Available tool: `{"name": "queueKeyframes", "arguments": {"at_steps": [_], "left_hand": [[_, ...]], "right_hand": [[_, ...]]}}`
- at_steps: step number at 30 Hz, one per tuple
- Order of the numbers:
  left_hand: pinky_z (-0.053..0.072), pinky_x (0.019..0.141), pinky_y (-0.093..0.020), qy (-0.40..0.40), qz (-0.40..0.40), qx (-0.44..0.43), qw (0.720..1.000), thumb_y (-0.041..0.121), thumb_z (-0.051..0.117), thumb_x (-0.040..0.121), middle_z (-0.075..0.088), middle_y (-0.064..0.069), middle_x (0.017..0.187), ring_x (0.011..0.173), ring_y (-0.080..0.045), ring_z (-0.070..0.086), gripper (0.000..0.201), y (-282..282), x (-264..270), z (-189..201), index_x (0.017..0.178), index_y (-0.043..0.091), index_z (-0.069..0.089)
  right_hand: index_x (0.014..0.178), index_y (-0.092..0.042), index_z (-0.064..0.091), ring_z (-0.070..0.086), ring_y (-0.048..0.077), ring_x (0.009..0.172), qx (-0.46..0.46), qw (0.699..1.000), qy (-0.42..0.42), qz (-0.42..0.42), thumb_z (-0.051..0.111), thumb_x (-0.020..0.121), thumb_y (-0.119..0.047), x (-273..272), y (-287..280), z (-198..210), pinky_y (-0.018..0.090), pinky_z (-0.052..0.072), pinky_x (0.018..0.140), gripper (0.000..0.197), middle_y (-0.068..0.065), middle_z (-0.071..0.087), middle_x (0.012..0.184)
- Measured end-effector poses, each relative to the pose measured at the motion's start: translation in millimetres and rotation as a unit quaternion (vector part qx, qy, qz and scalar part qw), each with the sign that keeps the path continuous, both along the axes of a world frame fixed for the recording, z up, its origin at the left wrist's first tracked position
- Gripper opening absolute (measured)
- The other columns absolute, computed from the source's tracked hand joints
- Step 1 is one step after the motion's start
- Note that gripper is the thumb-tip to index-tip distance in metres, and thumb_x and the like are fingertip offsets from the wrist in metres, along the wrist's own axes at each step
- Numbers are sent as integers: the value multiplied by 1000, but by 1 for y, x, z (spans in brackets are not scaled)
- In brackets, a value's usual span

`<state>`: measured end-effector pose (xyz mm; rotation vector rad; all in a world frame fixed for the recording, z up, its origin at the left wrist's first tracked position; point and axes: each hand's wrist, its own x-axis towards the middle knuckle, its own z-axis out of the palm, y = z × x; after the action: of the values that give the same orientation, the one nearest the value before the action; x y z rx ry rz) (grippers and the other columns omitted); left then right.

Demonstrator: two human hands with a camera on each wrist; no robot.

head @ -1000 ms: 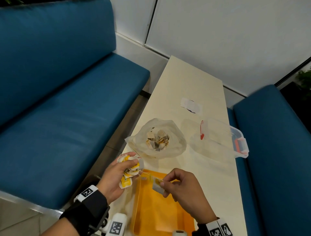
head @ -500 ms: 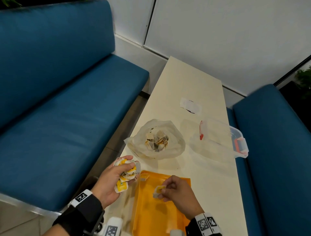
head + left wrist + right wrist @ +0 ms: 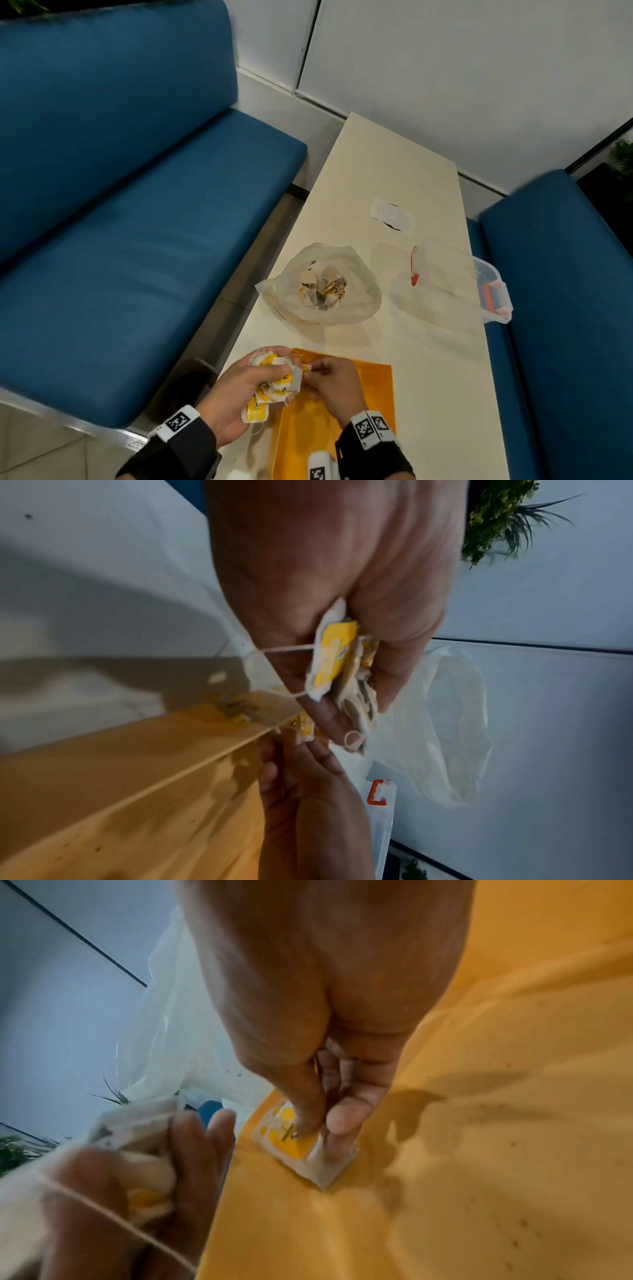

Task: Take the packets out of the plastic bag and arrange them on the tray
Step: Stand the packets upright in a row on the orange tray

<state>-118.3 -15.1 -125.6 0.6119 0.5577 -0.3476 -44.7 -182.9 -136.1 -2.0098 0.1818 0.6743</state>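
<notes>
- The left hand (image 3: pixel 236 394), palm turned inward, clutched a bunch of white-and-yellow paper packets (image 3: pixel 274 380) beside the flat orange plastic tray (image 3: pixel 370 394).
- The right hand (image 3: pixel 334 383) pinched one yellow-printed packet (image 3: pixel 294 1145) against the tray's corner.
- The crumpled clear plastic bag (image 3: pixel 322 284) lay beyond on the cream table (image 3: pixel 428 377).

A long cream table (image 3: pixel 394 164) runs between two blue benches, its far end against the wall. An orange tray (image 3: pixel 373 383) lies on its near end. Past the tray, near the left edge, sits a crumpled clear bag (image 3: pixel 363 298), open at the top, with packets (image 3: pixel 323 286) inside. To the right of the bag a clear box (image 3: pixel 459 284) with red clips rests at the right edge. Farther back lies a small white wrapper (image 3: pixel 392 216).
</notes>
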Motion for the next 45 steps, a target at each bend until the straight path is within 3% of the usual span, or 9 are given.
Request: {"name": "queueKeyframes", "arguments": {"at_steps": [5,8,17,22,25,27,33,40,45], "left_hand": [[61,69,-42,-19,-18,-4,1000,-6,67,87,71,-25,121,82,-33,72,42,-1,-1,-3,127,-3,58],[60,68,-43,-17,-21,3,1000,-6,67,86,71,-25,120,85,-35,72,41,1,0,-4,126,-3,60],[59,67,-42,-5,-22,12,1000,-6,70,86,69,-27,122,91,-37,71,40,2,2,-8,125,-2,62],[61,70,-44,-1,-21,2,1000,-5,71,85,69,-28,120,97,-41,69,39,3,2,-6,123,-1,64],[62,72,-45,1,-20,14,1000,-2,73,82,69,-31,118,92,-41,70,38,5,2,-2,120,0,67],[62,68,-42,0,-19,26,999,2,75,81,68,-33,117,90,-40,69,40,7,3,1,121,0,66],[58,69,-38,-4,-45,16,999,27,63,98,67,-28,112,91,-34,67,36,12,10,9,123,2,66],[58,67,-37,-11,-82,8,997,17,54,98,68,-26,113,87,-32,69,36,19,17,14,127,-3,62],[58,68,-40,-7,-83,-22,996,8,63,91,66,-30,113,85,-36,67,41,23,18,11,130,-4,59]], "right_hand": [[71,-20,77,71,16,66,-28,998,-51,-22,78,81,-9,-5,10,-9,29,59,63,14,1,76,71],[70,-21,76,71,9,63,-21,997,-54,-52,78,82,-11,-6,14,-9,20,56,60,16,-3,76,71],[64,-36,67,70,6,67,-53,993,-82,-71,76,85,-18,-9,22,-14,23,59,67,29,-12,72,69],[71,-27,75,74,12,72,-29,996,-45,-69,78,82,-18,-10,19,-11,36,62,76,15,-4,77,74],[86,-15,77,74,16,70,-41,994,-46,-93,74,84,-15,-11,12,-4,39,63,72,3,0,76,75],[93,-20,73,73,18,73,-31,990,-88,-105,71,88,-14,-14,6,10,36,62,66,8,-2,74,81],[102,-40,72,64,6,94,42,974,-161,153,80,81,-18,-22,10,50,26,57,78,32,-20,60,108],[116,-45,67,59,3,98,0,968,-163,192,77,81,-13,-19,12,53,14,47,73,48,-20,54,104],[104,-33,70,60,5,95,-2,970,-169,174,80,78,-13,-18,13,57,12,44,71,34,-12,60,102]]}}
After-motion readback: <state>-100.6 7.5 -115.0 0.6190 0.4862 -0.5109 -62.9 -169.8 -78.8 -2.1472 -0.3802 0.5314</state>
